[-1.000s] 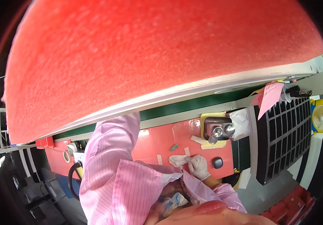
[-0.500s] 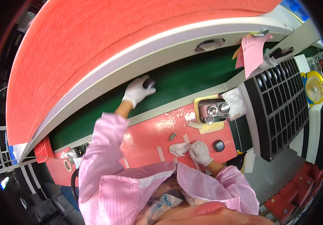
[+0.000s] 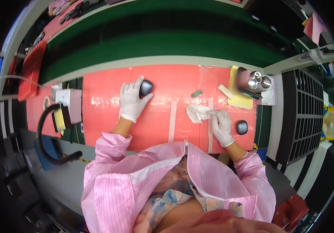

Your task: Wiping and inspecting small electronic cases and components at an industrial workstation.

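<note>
Holding a dark, glossy, rounded plastic case [image 3: 146, 88], the white-gloved left hand [image 3: 134, 97] has thumb and fingers closed around its sides, over the left half of the pinkish-red mat [image 3: 106, 120]; can't tell if the case's underside touches the mat. Main risk: slipping, since a smooth shell against glove fabric may give little friction and the hold looks to be mostly at fingertips and thumb. A loosened thumb could drop it and scuff the finish.

White-gloved right hand [image 3: 223, 126] has fingertips at the edge of a crumpled white cloth [image 3: 198, 113]; can't tell whether they pinch it or just touch it. Grit caught in those folds could scratch a glossy shell.

Second dark rounded case [image 3: 242, 127] lies just right of that hand, apart from it; a careless wrist swing could knock it toward the mat's right edge. Small green block [image 3: 196, 93] sits just beyond the cloth, so dragging the cloth away could catch it. Farther right, silver lidded metal containers [image 3: 266, 82] stand close together; a wide right-arm reach could tip one, maybe wetting the yellow notepad [image 3: 240, 102] if there's liquid inside.
</note>
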`<action>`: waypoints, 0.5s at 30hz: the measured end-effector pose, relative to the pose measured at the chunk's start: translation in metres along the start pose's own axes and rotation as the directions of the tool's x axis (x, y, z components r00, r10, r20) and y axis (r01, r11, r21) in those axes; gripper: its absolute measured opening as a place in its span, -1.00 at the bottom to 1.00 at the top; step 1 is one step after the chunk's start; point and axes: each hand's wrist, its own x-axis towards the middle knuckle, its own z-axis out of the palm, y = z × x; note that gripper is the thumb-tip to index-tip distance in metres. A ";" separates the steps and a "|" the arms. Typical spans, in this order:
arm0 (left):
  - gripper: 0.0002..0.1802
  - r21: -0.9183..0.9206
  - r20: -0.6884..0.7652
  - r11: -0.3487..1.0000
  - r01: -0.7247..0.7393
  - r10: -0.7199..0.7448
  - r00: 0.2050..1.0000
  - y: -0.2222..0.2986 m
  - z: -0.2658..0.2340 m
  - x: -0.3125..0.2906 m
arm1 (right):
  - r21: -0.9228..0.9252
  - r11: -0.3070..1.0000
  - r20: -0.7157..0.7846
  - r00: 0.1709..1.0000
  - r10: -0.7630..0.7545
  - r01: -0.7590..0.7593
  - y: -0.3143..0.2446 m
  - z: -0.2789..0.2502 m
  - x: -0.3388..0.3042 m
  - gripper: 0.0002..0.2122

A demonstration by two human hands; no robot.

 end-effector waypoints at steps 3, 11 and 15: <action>-0.25 -0.094 -0.047 0.989 0.113 -0.118 0.992 0.033 -0.015 -0.013 | 0.145 0.988 -0.046 0.997 0.062 -0.055 -0.010 0.008 -0.007 -0.91; -0.28 -0.417 -0.310 0.906 -0.067 -0.072 0.948 0.176 -0.034 -0.111 | 0.882 0.402 0.230 0.969 0.092 -0.247 -0.086 0.012 -0.030 -0.59; -0.25 -0.968 0.217 0.128 0.217 -0.015 0.976 0.186 -0.040 -0.137 | 0.919 0.383 0.101 0.995 -0.007 -0.091 -0.069 -0.015 -0.046 -0.67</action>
